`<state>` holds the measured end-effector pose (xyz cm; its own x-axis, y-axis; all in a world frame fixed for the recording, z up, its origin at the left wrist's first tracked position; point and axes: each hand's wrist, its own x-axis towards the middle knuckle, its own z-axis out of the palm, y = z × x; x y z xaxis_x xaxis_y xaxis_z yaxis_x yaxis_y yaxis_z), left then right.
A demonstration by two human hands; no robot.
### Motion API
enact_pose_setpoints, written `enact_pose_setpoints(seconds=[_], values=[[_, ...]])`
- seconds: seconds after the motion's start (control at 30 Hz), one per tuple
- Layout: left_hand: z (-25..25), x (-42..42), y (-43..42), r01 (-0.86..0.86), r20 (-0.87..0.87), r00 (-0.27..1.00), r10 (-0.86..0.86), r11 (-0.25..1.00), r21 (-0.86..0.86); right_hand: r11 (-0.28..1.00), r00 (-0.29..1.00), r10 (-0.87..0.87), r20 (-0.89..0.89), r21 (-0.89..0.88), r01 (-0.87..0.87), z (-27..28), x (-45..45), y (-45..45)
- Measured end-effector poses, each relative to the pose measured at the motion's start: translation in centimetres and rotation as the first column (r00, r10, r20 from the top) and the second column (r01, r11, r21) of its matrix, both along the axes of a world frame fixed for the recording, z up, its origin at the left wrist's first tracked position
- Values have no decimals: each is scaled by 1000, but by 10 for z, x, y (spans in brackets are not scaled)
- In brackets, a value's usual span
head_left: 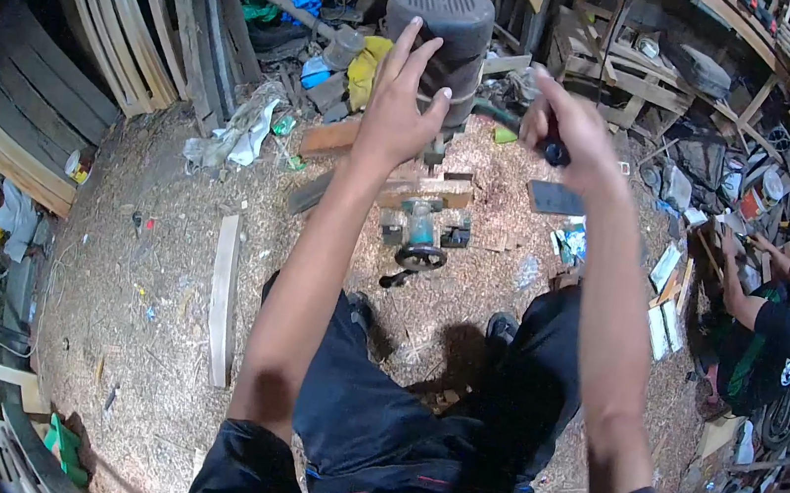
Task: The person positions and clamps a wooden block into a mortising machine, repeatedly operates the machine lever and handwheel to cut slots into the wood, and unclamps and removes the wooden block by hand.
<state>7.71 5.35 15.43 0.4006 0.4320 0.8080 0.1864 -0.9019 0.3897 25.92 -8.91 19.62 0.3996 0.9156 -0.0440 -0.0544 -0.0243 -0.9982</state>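
Clock: twelve is straight ahead of the worker, in the worker's own view.
Wooden workpiece: there at twelve, the timber piece (456, 196) sits below the motor housing (439, 38), under the narrow tool spindle (436, 147) and just beyond the black handwheel (421, 257).
Long axis: roughly nine to three, tipped a little toward eight and two, so it lies crosswise to the worker.
Left hand: the left hand (401, 113) is spread against the housing's side, gripping nothing; the timber lies lower, toward its five.
Right hand: the right hand (574, 135) is curled round a black lever handle (554, 153), well apart from the other; from it the timber lies toward eight.
Nearer hand: the left, as far as this view can tell.
Timber's look: pale tan on top, browner along its front face, straight-edged; I can't make out any cut in it.
Floor: wood shavings (166, 316) all around the machine.
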Motion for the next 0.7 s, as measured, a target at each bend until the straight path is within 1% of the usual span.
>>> enact_pose_setpoints(seconds=[0.03, 0.07, 0.1, 0.13, 0.2, 0.23, 0.33, 0.37, 0.4, 0.47, 0.57, 0.67, 0.7], values=[[-7, -5, -6, 21, -19, 1000, -22, 998, -59, 999, 967, 21, 253, -29, -14, 7, -8, 6], [-11, -9, -10, 43, -31, 998, -46, 993, -111, 998, 869, 44, 493, -52, -22, 11, -13, 17], [-13, -14, -15, 38, -28, 999, -42, 989, -141, 950, 626, 194, 755, -305, 74, 11, -6, 29], [-18, -17, -16, 14, -39, 999, -20, 988, -151, 912, 603, 284, 746, -403, 70, 18, -8, 31], [-31, -25, -16, -25, -69, 998, 13, 982, -185, 799, 561, 462, 687, -597, 74, 31, -11, 27], [-36, -28, -17, -29, -61, 998, 19, 984, -176, 823, 796, 320, 514, -567, 35, 20, -8, 23], [-45, -34, -24, -6, -68, 998, -12, 964, -267, 765, 676, 418, 607, -637, 99, 8, -22, 3], [-53, -36, -24, -37, -83, 996, 16, 967, -251, 825, 734, 299, 610, -551, 122, -10, -35, -17], [-57, -37, -24, -26, -72, 997, 7, 963, -269, 877, 775, 179, 605, -456, 153, -36, -49, -33], [-67, -44, -30, -12, -59, 998, -7, 950, -311, 950, 566, 4, 824, -181, 256, -150, -40, -40], [-89, -50, -43, -54, -105, 994, 18, 937, -345, 833, 777, -14, 629, -423, 357, -175, -52, -46], [-113, -53, -57, -9, -103, 994, -35, 917, -399, 817, 815, -147, 561, -395, 419, -149, -66, -56], [-122, -53, -61, -5, -93, 995, -34, 919, -394, 829, 820, -216, 530, -344, 441, -179, -55, -52]])
